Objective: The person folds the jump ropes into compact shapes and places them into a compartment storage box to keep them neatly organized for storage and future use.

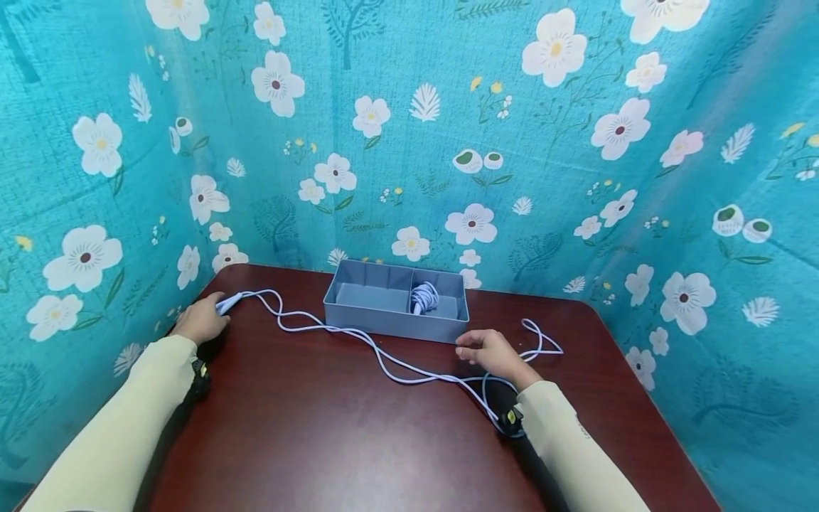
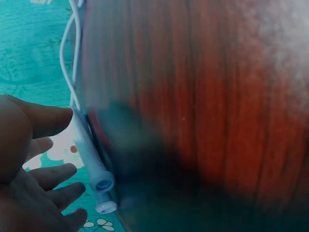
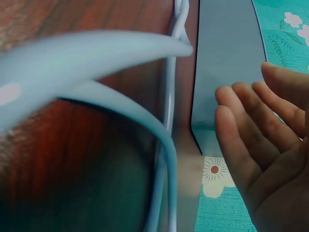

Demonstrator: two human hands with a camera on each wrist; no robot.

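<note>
A long pale lilac-white cable snakes across the dark reddish-brown wooden surface, running from the far left corner, past the front of a shallow grey plastic box with dividers, and looping off to the right behind the right wrist. The person's left hand rests at the left end of this cable, near the surface's left edge; in the left wrist view the fingers lie loosely spread right beside the cable's two cylindrical white plug ends, the thumb touching the plug body, though nothing shows a firm grip around it. The right hand lies just in front of the box's right front corner, fingers relaxed and only lightly bent, holding nothing; the right wrist view shows its palm open and the fingers straight, apart from the cable, which passes close to the lens as a blurred arc. Inside the box, the right-hand compartment holds a second coiled bundle of pale cable; the left compartment shows only its grey floor. Both arms wear cream-coloured sleeves. A turquoise cloth printed with white flowers stands behind and on both sides of the surface
</note>
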